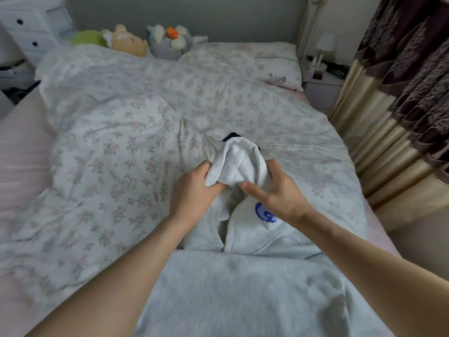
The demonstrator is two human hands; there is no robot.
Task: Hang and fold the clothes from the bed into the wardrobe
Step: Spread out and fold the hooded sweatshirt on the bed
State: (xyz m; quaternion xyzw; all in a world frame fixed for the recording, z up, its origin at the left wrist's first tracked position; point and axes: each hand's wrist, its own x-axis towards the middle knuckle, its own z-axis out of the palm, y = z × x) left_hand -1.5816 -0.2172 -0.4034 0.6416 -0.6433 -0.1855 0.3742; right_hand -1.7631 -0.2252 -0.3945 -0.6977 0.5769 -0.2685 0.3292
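Observation:
A light grey hooded sweatshirt (243, 283) with a blue emblem (263, 214) lies on the bed in front of me, its hood (240, 159) raised off the duvet. My left hand (194, 188) grips the hood's left edge. My right hand (274, 188) holds the hood's right side, thumb stretched across the fabric. A small dark item (232, 136) peeks out just behind the hood; I cannot tell what it is. No wardrobe is in view.
The bed carries a floral duvet (126, 142) and a pillow (267, 62). Several plush toys (150, 41) sit at the headboard. A white drawer unit (26, 27) stands at the left, a nightstand (320, 81) and curtains (401, 105) at the right.

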